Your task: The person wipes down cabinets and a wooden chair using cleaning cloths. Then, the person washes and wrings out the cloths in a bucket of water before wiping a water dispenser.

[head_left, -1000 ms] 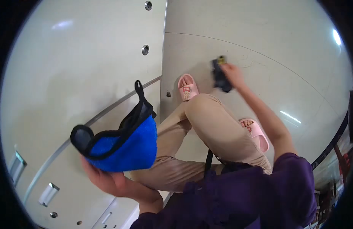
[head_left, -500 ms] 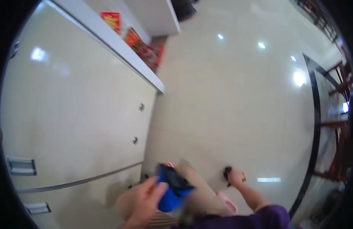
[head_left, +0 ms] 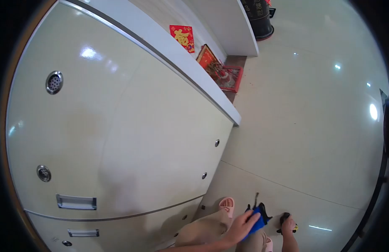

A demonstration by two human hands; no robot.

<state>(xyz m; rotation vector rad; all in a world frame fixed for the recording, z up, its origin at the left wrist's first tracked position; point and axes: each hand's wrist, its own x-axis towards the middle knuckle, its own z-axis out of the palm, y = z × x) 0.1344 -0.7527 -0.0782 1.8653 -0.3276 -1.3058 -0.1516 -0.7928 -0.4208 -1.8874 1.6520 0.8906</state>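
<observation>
At the lower middle, my left hand [head_left: 243, 224] is closed on a blue and black cloth-like item [head_left: 256, 220], held above my knee. A thin dark strap end sticks up from it. Further right, my right hand [head_left: 289, 225] grips a small black and yellow object [head_left: 284, 217] low over the tiled floor. The hand covers much of that object, so its kind cannot be made out.
A cream cabinet [head_left: 156, 126] with vents and metal handles fills the left side. Behind its edge are a red card [head_left: 182, 38] and a red tray [head_left: 235, 79]. A dark vase [head_left: 258, 19] stands at the top. Pink slippers [head_left: 227, 206] are on my feet.
The view has swung left, so cabinet and hands appear further right. My left hand with the blue item now sits closer to my right hand.
</observation>
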